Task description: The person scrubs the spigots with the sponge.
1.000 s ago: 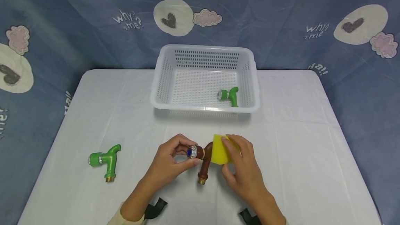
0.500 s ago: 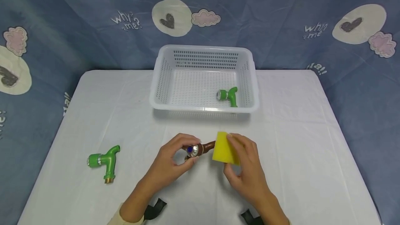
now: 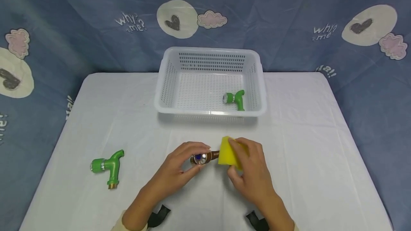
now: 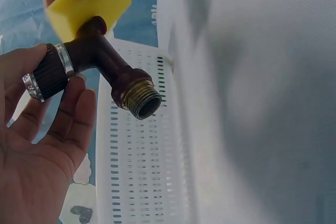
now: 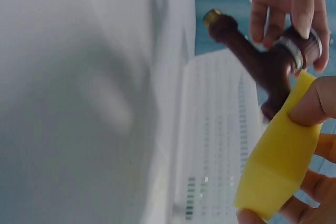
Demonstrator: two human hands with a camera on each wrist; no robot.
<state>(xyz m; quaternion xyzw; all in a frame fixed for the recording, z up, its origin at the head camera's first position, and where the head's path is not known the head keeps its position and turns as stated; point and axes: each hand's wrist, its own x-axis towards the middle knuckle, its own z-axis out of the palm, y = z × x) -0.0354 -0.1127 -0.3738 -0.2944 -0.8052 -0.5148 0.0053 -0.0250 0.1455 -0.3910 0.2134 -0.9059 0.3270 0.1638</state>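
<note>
My left hand [image 3: 181, 163] grips a dark brown tap [image 4: 100, 53] by its ribbed knob, fingers on one side and thumb on the other. The knob's end cap is silvery with a blue centre in the head view. A threaded brass end [image 4: 142, 100] points away from the palm in the left wrist view. My right hand [image 3: 252, 167] holds a yellow sponge [image 5: 281, 153] between thumb and fingers. The sponge lies right at the tap's spout [image 5: 270, 108] and covers part of it in the head view.
A white perforated basket [image 3: 210, 111] stands at the back of the table, with a green tap [image 3: 236, 99] inside at the right. Another green tap [image 3: 110, 167] lies on the white tablecloth [image 3: 308, 145] at the left. A blue printed curtain [image 3: 273, 20] hangs behind.
My left hand has turned the brown tap, so its brass end no longer points toward me in the head view. The sponge has shifted slightly along the spout, and both hands keep their hold.
</note>
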